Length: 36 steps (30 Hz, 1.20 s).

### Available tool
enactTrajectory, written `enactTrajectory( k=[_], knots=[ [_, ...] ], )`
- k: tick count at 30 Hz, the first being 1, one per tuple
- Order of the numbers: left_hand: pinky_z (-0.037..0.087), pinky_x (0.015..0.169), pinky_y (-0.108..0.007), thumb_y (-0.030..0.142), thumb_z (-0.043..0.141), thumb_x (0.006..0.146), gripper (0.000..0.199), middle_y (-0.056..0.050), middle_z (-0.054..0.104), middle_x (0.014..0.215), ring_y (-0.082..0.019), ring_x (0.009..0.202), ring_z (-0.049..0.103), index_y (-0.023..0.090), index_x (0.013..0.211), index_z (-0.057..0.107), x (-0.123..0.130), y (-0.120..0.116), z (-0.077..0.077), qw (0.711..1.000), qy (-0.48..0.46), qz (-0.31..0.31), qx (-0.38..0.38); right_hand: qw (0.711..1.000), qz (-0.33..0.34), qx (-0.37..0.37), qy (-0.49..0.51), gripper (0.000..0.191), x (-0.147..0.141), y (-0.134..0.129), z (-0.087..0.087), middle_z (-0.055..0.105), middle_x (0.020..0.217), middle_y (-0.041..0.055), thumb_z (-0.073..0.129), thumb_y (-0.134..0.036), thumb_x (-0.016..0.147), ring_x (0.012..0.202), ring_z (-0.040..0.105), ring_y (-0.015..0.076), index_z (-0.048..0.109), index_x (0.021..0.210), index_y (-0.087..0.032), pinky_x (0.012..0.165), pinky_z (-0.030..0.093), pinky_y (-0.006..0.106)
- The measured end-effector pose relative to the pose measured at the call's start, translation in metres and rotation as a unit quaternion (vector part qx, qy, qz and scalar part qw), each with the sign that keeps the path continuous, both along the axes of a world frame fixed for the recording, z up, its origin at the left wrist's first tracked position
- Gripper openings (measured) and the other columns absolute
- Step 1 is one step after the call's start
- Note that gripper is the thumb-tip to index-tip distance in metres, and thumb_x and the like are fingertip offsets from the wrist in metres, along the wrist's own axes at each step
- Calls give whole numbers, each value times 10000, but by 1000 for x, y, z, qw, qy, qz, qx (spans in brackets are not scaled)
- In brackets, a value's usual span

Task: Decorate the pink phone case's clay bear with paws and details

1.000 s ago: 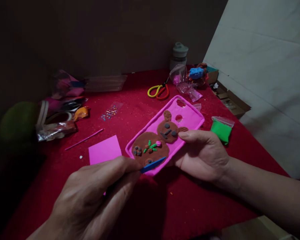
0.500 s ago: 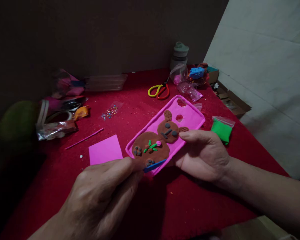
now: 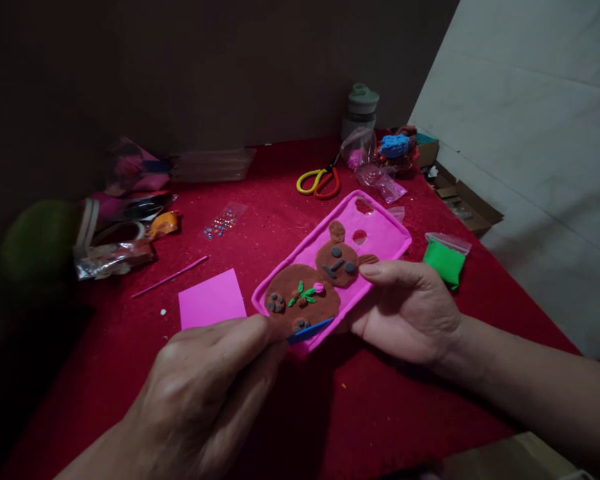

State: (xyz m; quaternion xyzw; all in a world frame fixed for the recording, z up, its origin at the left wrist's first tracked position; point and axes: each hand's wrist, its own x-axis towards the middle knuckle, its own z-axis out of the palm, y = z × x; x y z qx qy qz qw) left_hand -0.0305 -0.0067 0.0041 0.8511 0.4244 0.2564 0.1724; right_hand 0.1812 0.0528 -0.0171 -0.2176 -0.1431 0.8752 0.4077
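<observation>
A pink phone case [image 3: 380, 233] carries a brown clay bear with grey eyes, grey paw dots and a small green and pink flower. My right hand [image 3: 405, 310] grips the case along its right edge, thumb on top near the bear's ear. My left hand [image 3: 205, 393] pinches a small blue clay tool [image 3: 311, 329], whose tip rests on the bear's lower paw at the near end of the case.
On the red cloth [image 3: 280, 220] lie a pink paper square [image 3: 211, 300], a thin pink stick [image 3: 170, 277], a gem sticker sheet [image 3: 223, 221], scissors [image 3: 320, 181], green clay in a bag [image 3: 444, 259], blue clay [image 3: 394, 145], plastic bags at left and a cardboard box [image 3: 467, 203] at right.
My left hand has shifted slightly right and up, bringing the blue tool's tip further onto the bear's lower paw. The case and my right hand have barely moved.
</observation>
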Motion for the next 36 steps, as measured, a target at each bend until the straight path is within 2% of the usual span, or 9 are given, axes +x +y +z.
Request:
enactTrajectory(
  k=[4,12,15,17,20,22,29,33,36],
  knots=[
    [393,550,-220,225,528,920,148,-19,724,850,-147,656,658,245,1057,581,-2,-4,-1,999,-11,26,27,1000,4,-3,0,134,0,-1,-1,683,740,28,607,-143,658,832,655,226,682,769,-153,961,478,497],
    [378,489,-204,148,505,910,146,11,683,700,-118,536,608,252,987,573,8,1,6,999,-29,14,11,1000,21,12,-9,144,0,-3,-2,693,769,37,608,-167,672,900,649,243,695,785,-180,946,483,474],
    [394,508,-194,167,521,906,114,25,651,660,-107,523,580,253,916,595,7,1,9,998,-51,34,-26,1000,20,16,-8,160,-1,-1,-2,699,804,37,617,-167,654,935,640,247,679,801,-185,953,473,471],
    [395,495,-176,218,534,911,88,40,606,629,-95,507,542,263,880,602,4,0,11,989,-93,85,-72,1000,14,16,-8,169,-1,1,-3,700,812,37,625,-170,643,938,637,246,674,804,-179,964,459,473],
    [393,482,-156,323,541,915,118,42,551,603,-91,518,502,261,826,586,-1,3,12,948,-213,203,-121,1000,8,10,-11,162,-1,2,-4,697,782,29,630,-166,641,897,639,230,676,797,-171,978,440,460],
    [422,530,-160,354,547,907,164,27,572,630,-99,564,514,241,790,567,-4,10,11,907,-304,244,-158,1000,9,1,-16,166,0,1,-4,691,756,22,640,-160,635,830,636,207,683,795,-157,978,436,444],
    [412,532,-169,161,642,749,100,11,575,661,-86,556,478,189,821,576,-10,44,-6,748,-526,257,-314,999,27,-21,-20,181,0,-2,-1,679,687,4,710,-141,593,669,591,128,692,772,-124,924,446,349],
    [262,408,-147,204,686,728,137,61,392,530,-49,449,285,159,706,559,-6,42,-10,719,-527,214,-400,998,50,-20,-35,195,0,-4,-3,687,689,1,717,-144,587,665,598,128,696,780,-133,896,450,340],
    [185,393,-149,299,703,755,187,98,264,496,-43,439,177,135,826,647,2,32,-11,713,-507,170,-453,997,63,-14,-45,187,-1,-6,-3,695,694,10,718,-149,588,664,605,130,697,772,-127,884,456,335]
  ],
)
